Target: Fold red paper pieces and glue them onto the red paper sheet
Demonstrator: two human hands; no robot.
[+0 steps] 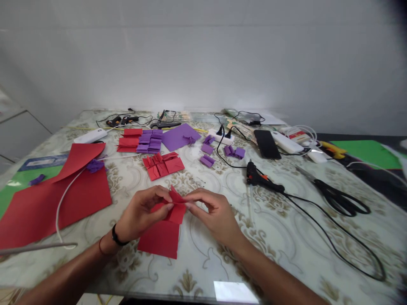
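Observation:
My left hand (148, 212) and my right hand (211, 212) meet near the front middle of the table, each pinching a folded piece of red paper (176, 214) by its upper part. Below it, a flat red paper square (160, 241) lies on the tablecloth, and I cannot tell whether the two are joined. Just beyond my hands rests a folded red paper piece with raised flaps (163, 165). Farther back, red folded paper (129, 140) sits beside purple folded paper (150, 141). Several small purple paper folds (207, 161) lie to the right of these.
On the right lie a black glue gun (263, 180) with a looping cord, black scissors (337, 197) and a phone (267, 144). A power strip (221, 136) stands behind. Large red sheets (79, 199) cover the left, with a white cable across them. A purple sheet (179, 136) lies farther back.

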